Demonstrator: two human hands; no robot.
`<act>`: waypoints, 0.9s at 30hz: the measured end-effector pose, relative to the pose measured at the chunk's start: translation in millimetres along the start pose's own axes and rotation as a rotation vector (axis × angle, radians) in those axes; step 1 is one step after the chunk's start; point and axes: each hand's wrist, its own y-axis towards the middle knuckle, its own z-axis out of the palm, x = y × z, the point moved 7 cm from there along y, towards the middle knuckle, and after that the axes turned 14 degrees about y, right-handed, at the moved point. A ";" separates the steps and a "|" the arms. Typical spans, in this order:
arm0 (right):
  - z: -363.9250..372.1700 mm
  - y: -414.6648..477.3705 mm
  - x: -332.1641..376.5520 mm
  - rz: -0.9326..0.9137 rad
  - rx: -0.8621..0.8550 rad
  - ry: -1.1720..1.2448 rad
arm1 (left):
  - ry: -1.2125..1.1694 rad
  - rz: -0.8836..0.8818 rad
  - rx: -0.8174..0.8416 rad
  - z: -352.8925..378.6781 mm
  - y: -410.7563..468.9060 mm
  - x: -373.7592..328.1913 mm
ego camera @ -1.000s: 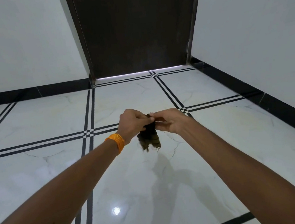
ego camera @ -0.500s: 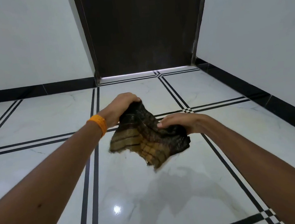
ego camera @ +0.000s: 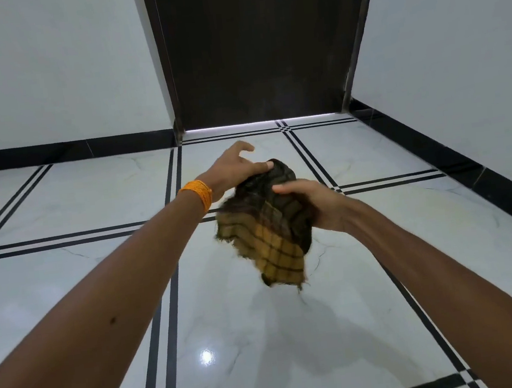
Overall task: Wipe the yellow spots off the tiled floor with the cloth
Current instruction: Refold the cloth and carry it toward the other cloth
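Note:
A checked yellow-brown cloth (ego camera: 269, 240) with a dark, bunched top hangs in the air above the white marble tiled floor (ego camera: 89, 197). My right hand (ego camera: 316, 206) grips it from the right side, fingers wrapped over the bunched part. At the cloth's top, my left hand (ego camera: 233, 171), with an orange band on the wrist, has its thumb pressed on the fabric and one finger lifted clear. The frayed lower end of the cloth dangles free. A faint yellowish smear (ego camera: 410, 216) shows on the tile right of my right wrist.
A dark door (ego camera: 263, 43) stands shut straight ahead, between white walls with a black skirting (ego camera: 468, 166). Double black lines (ego camera: 308, 159) divide the floor tiles. A ceiling light reflects off the floor (ego camera: 207, 356) below my arms.
The cloth went from a tight bundle pinched between both hands to spread open, then gathered again. My left hand has loosened at the top while my right hand closed over the cloth.

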 end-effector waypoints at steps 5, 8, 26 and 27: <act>-6.3 -6.3 15.6 -0.009 -0.206 0.231 | -0.357 -0.374 0.116 38.7 -20.3 80.5; -5.8 -9.9 25.5 -0.066 -0.230 0.335 | -0.487 -0.476 0.408 79.3 -40.2 109.1; -0.6 -24.4 72.6 -0.241 -0.187 0.361 | -0.891 -0.326 0.419 78.2 -18.7 68.2; 1.9 -22.4 72.3 -0.240 -0.183 0.381 | -0.953 -0.307 0.454 83.6 -21.7 60.1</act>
